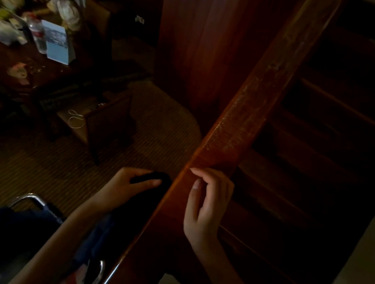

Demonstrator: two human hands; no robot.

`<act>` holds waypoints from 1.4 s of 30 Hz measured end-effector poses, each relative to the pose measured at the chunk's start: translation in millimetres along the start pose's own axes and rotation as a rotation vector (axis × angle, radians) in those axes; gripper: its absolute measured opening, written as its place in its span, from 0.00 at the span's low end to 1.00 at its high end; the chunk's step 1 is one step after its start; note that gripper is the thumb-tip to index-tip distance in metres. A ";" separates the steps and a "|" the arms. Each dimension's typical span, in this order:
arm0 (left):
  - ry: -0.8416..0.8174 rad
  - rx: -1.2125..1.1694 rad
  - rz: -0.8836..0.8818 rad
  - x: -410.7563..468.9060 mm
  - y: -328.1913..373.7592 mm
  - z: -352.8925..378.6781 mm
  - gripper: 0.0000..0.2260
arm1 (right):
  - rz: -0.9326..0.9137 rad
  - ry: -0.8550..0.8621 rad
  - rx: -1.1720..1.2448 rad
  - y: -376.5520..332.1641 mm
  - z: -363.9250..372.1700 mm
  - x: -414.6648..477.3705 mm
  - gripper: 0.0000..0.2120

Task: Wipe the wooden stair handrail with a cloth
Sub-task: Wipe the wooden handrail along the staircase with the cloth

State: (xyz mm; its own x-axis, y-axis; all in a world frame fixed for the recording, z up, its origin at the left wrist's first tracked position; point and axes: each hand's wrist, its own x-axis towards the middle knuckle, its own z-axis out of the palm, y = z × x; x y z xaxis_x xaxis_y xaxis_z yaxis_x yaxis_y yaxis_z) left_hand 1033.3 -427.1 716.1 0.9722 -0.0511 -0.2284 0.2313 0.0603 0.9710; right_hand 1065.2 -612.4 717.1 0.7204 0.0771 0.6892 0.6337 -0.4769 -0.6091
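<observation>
The left thumb [153,181] lies across the top of a dark cloth [155,175]. It pinches the cloth against the other fingers, which are hidden beneath the fabric. The left hand [121,190] holds this bundle just left of the rail [245,114], level with the right hand. The rest of the cloth hangs down in shadow, and whether it touches the wood cannot be told. The right fingers [194,171] are loosely curled and slightly apart, holding nothing. The index tip points left across the rail's top face and the thumb is tucked in below it. The right hand [206,209] sits over the rail's right edge, with the wrist running off to the near right. It seems to rest on the wood, though the dim light leaves the contact unsure. The rail runs as a broad reddish plank from near centre to far right, its far stretch speckled with pale marks. Right of it, dark steps [330,113] descend. Left of it lies ribbed carpet [57,171], with a metal-framed chair [29,197] near left. A white cable [76,119] lies further off. On the far-left table [0,62] stand a bottle [36,34], a pale blue booklet [58,44] and blurred clutter.
</observation>
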 end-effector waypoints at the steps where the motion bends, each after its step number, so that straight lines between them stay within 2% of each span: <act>1: -0.039 0.012 -0.007 3.0 1.0 -1.4 0.12 | 0.000 0.003 -0.002 0.3 0.3 -0.4 0.12; 3: -0.054 0.030 0.028 13.5 3.9 4.5 0.11 | 0.007 0.008 -0.010 0.3 0.0 -1.0 0.13; 7: 0.094 -0.018 0.196 53.6 20.4 33.9 0.07 | 0.006 0.001 -0.025 0.3 -1.4 0.3 0.13; 11: 0.137 0.094 0.371 107.7 64.0 48.8 0.06 | 0.030 0.004 -0.032 -1.0 -2.4 2.0 0.13; 14: 0.169 0.117 0.450 134.0 90.3 53.3 0.10 | 0.049 -0.010 -0.039 -1.9 -2.6 2.6 0.14; 16: 0.184 0.096 0.425 138.1 93.2 55.3 0.12 | 0.048 -0.019 -0.039 -2.1 -3.1 2.2 0.14; 19: 0.143 0.045 0.418 123.5 81.7 59.0 0.07 | 0.038 -0.012 -0.047 -1.9 -2.9 1.3 0.14; 22: 0.137 0.024 0.347 97.9 61.7 50.9 0.08 | 0.014 -0.015 -0.046 0.0 -2.5 0.3 0.13; 27: -0.168 0.200 0.051 57.4 36.8 2.1 0.06 | 0.010 -0.006 -0.045 -0.2 0.7 -0.3 0.13; 29: -0.205 0.266 -0.008 52.1 35.0 -4.7 0.06 | 0.018 0.003 -0.045 0.1 1.4 -0.5 0.13; 33: -0.088 0.247 0.052 66.8 49.3 8.3 0.05 | 0.010 -0.006 -0.049 0.6 0.4 -0.9 0.13; 39: 0.266 0.113 0.250 119.7 99.5 59.7 0.06 | 0.075 -0.016 -0.036 -2.1 -1.8 0.6 0.14; 42: 0.310 0.128 0.328 122.7 100.9 64.8 0.04 | 0.059 -0.008 -0.019 -4.0 -2.3 2.3 0.14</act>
State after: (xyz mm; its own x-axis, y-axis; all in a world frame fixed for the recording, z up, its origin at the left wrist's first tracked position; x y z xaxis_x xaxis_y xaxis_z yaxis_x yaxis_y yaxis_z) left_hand 1173.6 -491.9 790.6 0.9627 0.2512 0.1006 -0.0772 -0.1012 0.9919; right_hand 1063.7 -612.3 722.0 0.7588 0.0549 0.6490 0.5844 -0.4975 -0.6411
